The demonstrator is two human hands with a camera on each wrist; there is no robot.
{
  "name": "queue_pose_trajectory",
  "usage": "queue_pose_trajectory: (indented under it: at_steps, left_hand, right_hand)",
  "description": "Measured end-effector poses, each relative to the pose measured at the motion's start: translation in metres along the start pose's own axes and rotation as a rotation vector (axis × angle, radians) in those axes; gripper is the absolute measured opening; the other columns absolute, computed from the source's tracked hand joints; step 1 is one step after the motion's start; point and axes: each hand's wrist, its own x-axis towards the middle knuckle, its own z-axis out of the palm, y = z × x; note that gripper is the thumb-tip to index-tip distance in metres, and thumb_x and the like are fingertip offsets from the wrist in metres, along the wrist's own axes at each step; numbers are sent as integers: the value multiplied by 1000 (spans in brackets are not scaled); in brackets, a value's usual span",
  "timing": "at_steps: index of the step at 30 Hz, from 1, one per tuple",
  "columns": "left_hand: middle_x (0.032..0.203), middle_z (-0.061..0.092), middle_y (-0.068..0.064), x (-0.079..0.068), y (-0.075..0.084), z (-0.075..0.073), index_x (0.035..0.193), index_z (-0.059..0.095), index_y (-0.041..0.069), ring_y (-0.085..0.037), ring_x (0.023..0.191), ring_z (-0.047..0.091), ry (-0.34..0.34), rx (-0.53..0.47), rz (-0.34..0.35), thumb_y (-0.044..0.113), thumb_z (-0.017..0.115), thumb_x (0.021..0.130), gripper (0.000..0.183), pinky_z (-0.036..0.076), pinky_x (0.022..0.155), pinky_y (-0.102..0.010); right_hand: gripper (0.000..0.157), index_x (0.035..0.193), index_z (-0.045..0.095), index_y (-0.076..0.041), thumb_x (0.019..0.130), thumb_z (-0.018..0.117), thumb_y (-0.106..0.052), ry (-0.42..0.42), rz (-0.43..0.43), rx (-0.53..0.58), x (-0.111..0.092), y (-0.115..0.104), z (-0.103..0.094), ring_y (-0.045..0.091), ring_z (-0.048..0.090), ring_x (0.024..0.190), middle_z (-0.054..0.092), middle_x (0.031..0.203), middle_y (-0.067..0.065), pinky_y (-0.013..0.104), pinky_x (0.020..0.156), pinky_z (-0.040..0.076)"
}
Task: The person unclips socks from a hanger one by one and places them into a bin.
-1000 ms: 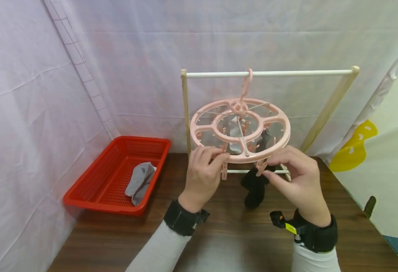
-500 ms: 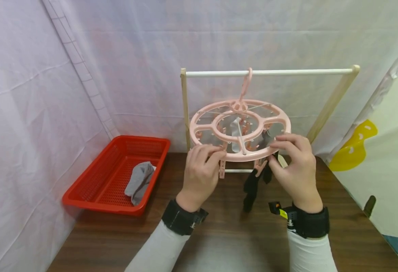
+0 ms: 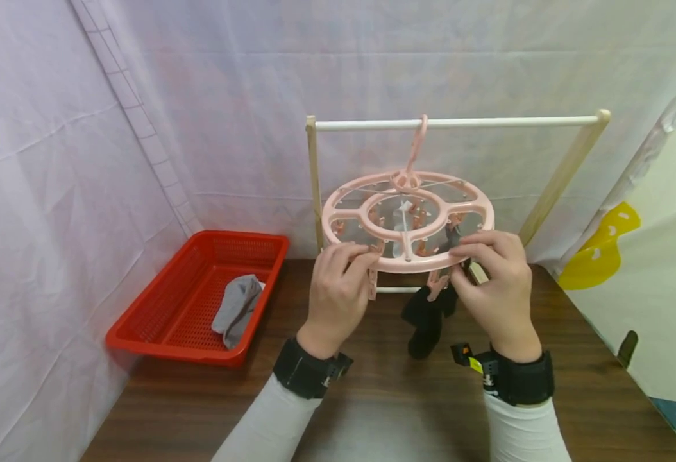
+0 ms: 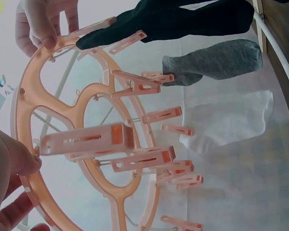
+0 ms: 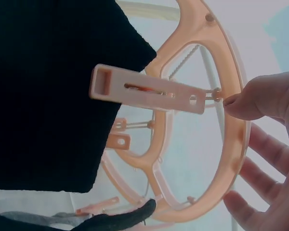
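A pink round clip hanger [image 3: 413, 264] hangs by its hook from a white bar. My left hand [image 3: 336, 295] pinches its near rim on the left, thumb toward me. On the right, my right hand [image 3: 496, 292] holds the same rim between thumb and fingers. A black sock [image 3: 426, 327] dangles from a pink clip [image 5: 147, 90] close to the right hand. Farther round the ring, the left wrist view has a grey sock [image 4: 216, 62] and a white sock [image 4: 226, 122] hanging. Several other clips carry nothing.
A red perforated basket [image 3: 179, 351] stands on the left, with a grey sock [image 3: 236, 309] inside. The rack's white bar [image 3: 517, 121] runs between wooden posts behind the hanger. Beneath everything is a dark wooden table [image 3: 396, 385]. White cloth [image 3: 245, 147] encloses the back and left.
My right hand has left the clip on the black sock and moved up to the rim. The hanger has turned slightly, its near side shifting left with my left hand. The black sock has swung.
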Motion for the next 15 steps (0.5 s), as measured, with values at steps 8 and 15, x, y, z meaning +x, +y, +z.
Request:
queue_pose_trajectory:
  at_steps: [8, 15]
  left_hand:
    - [103, 68, -6, 1, -1, -2, 98, 73, 12, -28, 104, 61, 12, -18, 6, 2, 65, 83, 19, 49, 90, -39]
    - [104, 69, -6, 2, -1, -4, 98, 73, 12, -27, 103, 61, 10, -18, -12, 4, 66, 85, 17, 50, 85, -40]
  right_hand:
    - [10, 84, 76, -8, 74, 73, -9, 5, -24, -36, -1, -14, 7, 34, 52, 96, 68, 95, 9, 42, 82, 38]
    - [9, 83, 75, -8, 74, 73, -9, 19, -17, -42, 0, -25, 11, 35, 52, 93, 69, 94, 9, 45, 80, 38]
